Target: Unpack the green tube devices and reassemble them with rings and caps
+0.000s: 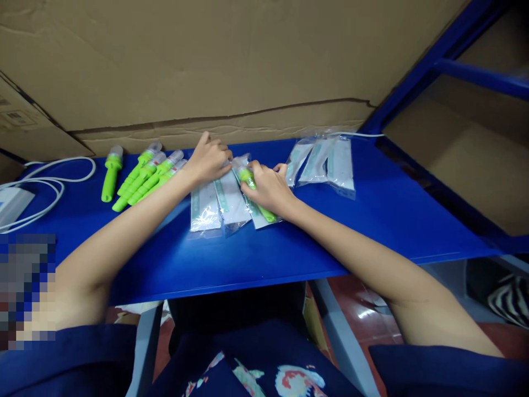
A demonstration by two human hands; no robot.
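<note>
My right hand (270,187) is closed around a bright green stick with a clear cap (268,214), which lies slantwise over a clear plastic packet with a white card (258,221). My left hand (210,157) reaches to the top ends of the packets, its fingertips pinched at the clear plastic of the middle packet (231,198). Beside that one, on the left, lies another flat packet (205,209). Several more capped green sticks (142,179) are bunched left of my left forearm, and a single green stick (111,173) lies apart from them.
Packets (324,162) lie at the back right of the blue table (248,264). A white cable (60,190) loops at the far left. Cardboard (231,60) walls the back, and a blue metal frame (430,60) stands on the right.
</note>
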